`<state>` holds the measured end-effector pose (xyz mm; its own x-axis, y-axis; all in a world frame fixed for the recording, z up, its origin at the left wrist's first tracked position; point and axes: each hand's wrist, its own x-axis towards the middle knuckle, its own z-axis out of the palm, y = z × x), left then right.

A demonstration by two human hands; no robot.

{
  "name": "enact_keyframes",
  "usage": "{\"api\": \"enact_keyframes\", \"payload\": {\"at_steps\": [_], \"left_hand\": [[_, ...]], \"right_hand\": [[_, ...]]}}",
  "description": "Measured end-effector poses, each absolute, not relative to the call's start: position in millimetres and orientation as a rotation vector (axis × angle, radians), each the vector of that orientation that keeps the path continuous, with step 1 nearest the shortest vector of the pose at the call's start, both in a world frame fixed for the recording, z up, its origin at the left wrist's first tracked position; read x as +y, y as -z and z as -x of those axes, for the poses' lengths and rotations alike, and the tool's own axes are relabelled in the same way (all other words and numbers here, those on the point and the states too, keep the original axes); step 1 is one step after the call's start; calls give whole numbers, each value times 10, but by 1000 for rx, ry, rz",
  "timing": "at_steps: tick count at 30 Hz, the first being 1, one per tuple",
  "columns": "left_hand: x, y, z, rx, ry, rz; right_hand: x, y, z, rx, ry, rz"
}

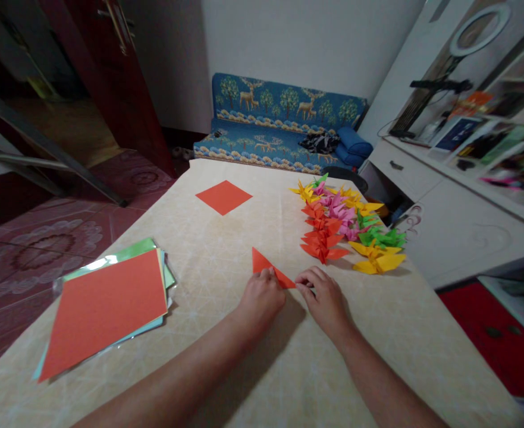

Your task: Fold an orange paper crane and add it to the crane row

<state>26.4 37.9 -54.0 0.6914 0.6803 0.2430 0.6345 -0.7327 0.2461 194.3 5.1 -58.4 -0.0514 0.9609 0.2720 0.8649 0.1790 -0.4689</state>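
Note:
A red-orange sheet of origami paper (pixel 265 261), folded into a triangle, lies on the table before me. My left hand (pixel 264 294) rests on its lower edge with the fingers curled, pressing it down and hiding part of it. At the triangle's right corner, my right hand (pixel 324 294) pinches the tip between thumb and fingers. An unfolded red-orange square (pixel 224 197) lies flat farther back. Several folded paper cranes (pixel 324 241) in red, pink, yellow and green stand in rows beyond my right hand.
At the left lies a stack of coloured paper (pixel 105 312), red-orange on top, over a clear plastic wrapper. A pale patterned cloth covers the table (pixel 190 368). Behind it is a blue sofa (pixel 262 142); a white cabinet (pixel 467 220) stands right, a wooden door (pixel 105 77) left.

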Motion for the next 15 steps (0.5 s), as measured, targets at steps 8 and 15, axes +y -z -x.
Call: {"api": "enact_keyframes", "payload": {"at_steps": [8,15], "left_hand": [[330,493,-143,1277,-407,-2776],[487,500,35,1107,-925,-2587]], "right_hand": [[22,576,-1940,-1891,-283,1695],[74,666,-1937,-1610,-343,1615]]}}
